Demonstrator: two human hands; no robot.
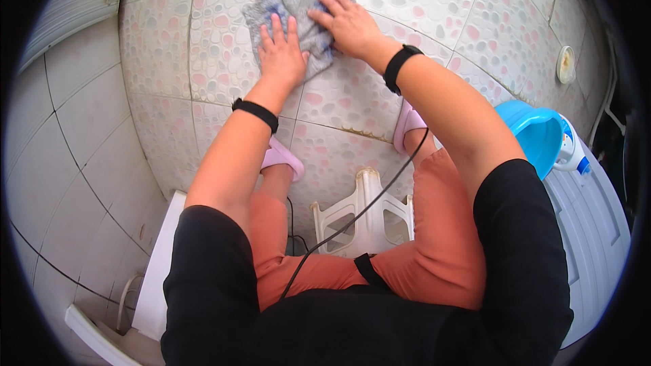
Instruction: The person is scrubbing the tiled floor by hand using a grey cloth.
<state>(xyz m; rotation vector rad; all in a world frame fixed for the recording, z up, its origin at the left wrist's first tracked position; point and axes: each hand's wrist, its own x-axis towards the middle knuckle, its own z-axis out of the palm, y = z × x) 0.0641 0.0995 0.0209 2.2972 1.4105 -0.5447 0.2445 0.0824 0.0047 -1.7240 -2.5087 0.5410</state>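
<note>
A folded grey towel (pixel 297 2) with blue patches lies on the floor of pebble-patterned tiles (pixel 224 51). My left hand (pixel 281 56) rests palm down on its near left part, fingers spread. On the towel's right side, my right hand (pixel 351 25) also lies flat, fingers a little apart and pointing up and left. Neither hand visibly grips the fabric. A black band circles each wrist. The towel's underside is hidden.
Between my legs stands a white plastic stool (pixel 368 203), with a black cable (pixel 351 221) crossing above it. At right, a blue basin (pixel 541 137) and a white bottle (pixel 572 150) sit on a grey plastic lid (pixel 590 223). A small round dish (pixel 565 65) lies farther off. A tiled wall (pixel 76 152) rises at left.
</note>
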